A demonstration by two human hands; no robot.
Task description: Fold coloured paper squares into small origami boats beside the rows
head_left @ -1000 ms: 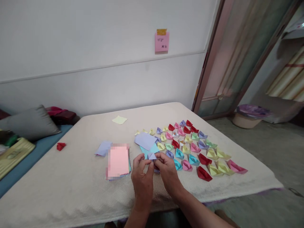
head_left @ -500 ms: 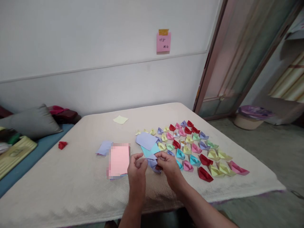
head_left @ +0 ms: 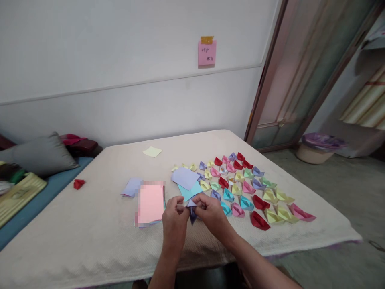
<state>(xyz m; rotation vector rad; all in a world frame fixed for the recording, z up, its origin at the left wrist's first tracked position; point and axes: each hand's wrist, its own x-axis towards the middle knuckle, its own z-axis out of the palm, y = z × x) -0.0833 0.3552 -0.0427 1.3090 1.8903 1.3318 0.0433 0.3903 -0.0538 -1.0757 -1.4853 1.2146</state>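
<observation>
Between my two hands is a partly folded purple paper boat [head_left: 192, 212], its lower tip pointing down at the cloth. My left hand [head_left: 175, 216] pinches its left side with thumb and forefinger. On the right edge, my right hand [head_left: 210, 210] grips it the same way; the fingers cover much of the paper. Just beyond my hands lie a turquoise sheet [head_left: 189, 192] and a purple sheet [head_left: 185, 178], overlapping. To the right stand rows of small folded paper boats [head_left: 260, 220] in red, yellow, pink, blue, green and purple.
Left of my hands lies a stack of pink paper [head_left: 151, 204], with purple paper [head_left: 132, 187] beside it. A pale yellow sheet [head_left: 152, 151] lies farther back. A red folded piece [head_left: 78, 184] rests far left. The table [head_left: 90, 233] meets a white wall.
Both hands have drawn closer together around the purple paper. My left fingers now pinch it, and the paper has turned into a narrower, pointed shape.
</observation>
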